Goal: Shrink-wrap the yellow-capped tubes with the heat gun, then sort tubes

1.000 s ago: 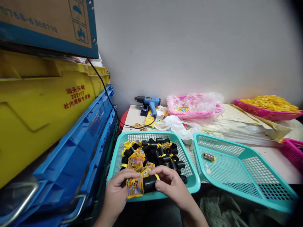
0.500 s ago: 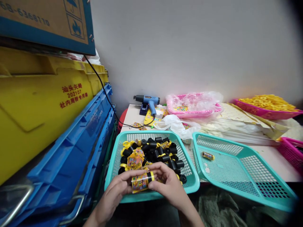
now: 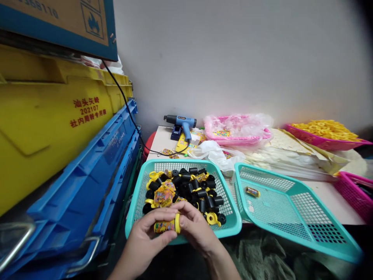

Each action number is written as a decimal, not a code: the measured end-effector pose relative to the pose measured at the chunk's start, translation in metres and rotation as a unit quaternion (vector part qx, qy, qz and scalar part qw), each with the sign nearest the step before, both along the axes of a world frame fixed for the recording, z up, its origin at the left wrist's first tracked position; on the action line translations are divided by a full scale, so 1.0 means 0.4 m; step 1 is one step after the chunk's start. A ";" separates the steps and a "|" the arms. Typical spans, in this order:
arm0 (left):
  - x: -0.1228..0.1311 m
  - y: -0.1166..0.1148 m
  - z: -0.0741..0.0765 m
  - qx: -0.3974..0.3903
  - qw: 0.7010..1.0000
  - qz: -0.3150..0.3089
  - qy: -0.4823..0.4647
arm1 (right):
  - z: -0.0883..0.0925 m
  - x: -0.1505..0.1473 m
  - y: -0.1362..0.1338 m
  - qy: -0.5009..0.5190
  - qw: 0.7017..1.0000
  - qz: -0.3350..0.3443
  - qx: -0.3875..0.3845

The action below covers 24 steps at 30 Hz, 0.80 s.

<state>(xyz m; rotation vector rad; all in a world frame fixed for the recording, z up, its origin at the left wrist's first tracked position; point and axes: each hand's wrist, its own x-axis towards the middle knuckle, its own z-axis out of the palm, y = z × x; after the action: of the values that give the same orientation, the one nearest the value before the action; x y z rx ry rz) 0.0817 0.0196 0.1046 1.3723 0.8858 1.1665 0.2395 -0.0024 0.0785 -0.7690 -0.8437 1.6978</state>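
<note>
Over the front rim of a turquoise basket (image 3: 237, 223), my left hand (image 3: 145, 233) is closed around a small tube with a colourful printed sleeve (image 3: 164, 226). A yellow ring or cap (image 3: 177, 223) forms its right end. My right hand (image 3: 196, 225) is closed on that yellow end, thumb against it and fingers behind. The basket contains many black cylinders (image 3: 210, 202), some with yellow rings, and a pile of flat printed sleeves (image 3: 163, 194). A similar sleeved tube (image 3: 252, 191) lies in the second turquoise basket (image 3: 294, 179) to the right.
Behind the baskets stand a blue heat gun (image 3: 183, 122) with a black cord and a plastic-covered pink tray (image 3: 241, 142). Yellow rings fill a magenta tray (image 3: 329, 142) at back right. Stacked blue crates (image 3: 87, 175), a yellow crate (image 3: 43, 116) and a carton (image 3: 58, 27) crowd the left.
The sleeve now sits level with the yellow end, covering the black band seen before. My left fingers have wrapped round the tube. A yellow ring now shows at the basket's right.
</note>
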 end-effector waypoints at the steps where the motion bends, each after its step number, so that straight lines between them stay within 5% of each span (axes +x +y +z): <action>1: 0.002 -0.001 0.002 0.015 1.000 0.000 0.005 | 0.001 0.005 -0.001 -0.007 1.000 0.003 -0.001; 6: 0.004 -0.011 0.012 0.083 0.995 -0.050 0.021 | 0.026 0.018 -0.021 0.073 0.994 0.081 -0.018; 9: 0.002 -0.019 0.013 0.115 0.989 -0.091 0.030 | 0.038 0.018 -0.043 0.090 0.993 0.073 -0.023; 12: 0.018 -0.028 0.012 0.159 0.981 -0.107 0.034 | 0.047 0.025 -0.077 0.044 0.999 0.026 0.001; 16: 0.061 -0.035 0.009 0.345 0.926 -0.069 0.136 | 0.065 0.080 -0.141 -0.159 0.979 -0.110 0.069; 18: 0.065 -0.026 0.003 0.386 0.902 -0.048 0.189 | 0.077 0.149 -0.166 -0.341 0.900 -0.253 0.100; 21: 0.026 0.002 -0.018 0.344 0.914 -0.017 0.214 | 0.089 0.295 -0.178 -0.503 0.666 -0.545 0.082; 22: 0.004 0.013 -0.029 0.321 0.923 0.005 0.214 | 0.090 0.343 -0.175 -0.550 0.594 -0.584 0.054; 24: -0.046 0.033 -0.052 0.277 0.933 0.060 0.220 | 0.082 0.411 -0.160 -0.657 0.520 -0.546 0.010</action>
<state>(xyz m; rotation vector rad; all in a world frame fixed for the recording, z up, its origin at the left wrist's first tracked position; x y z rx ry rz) 0.0632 0.0329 0.0839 2.1250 1.0024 1.2802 0.4041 -0.0664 0.1115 -2.0447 -0.8917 -0.3251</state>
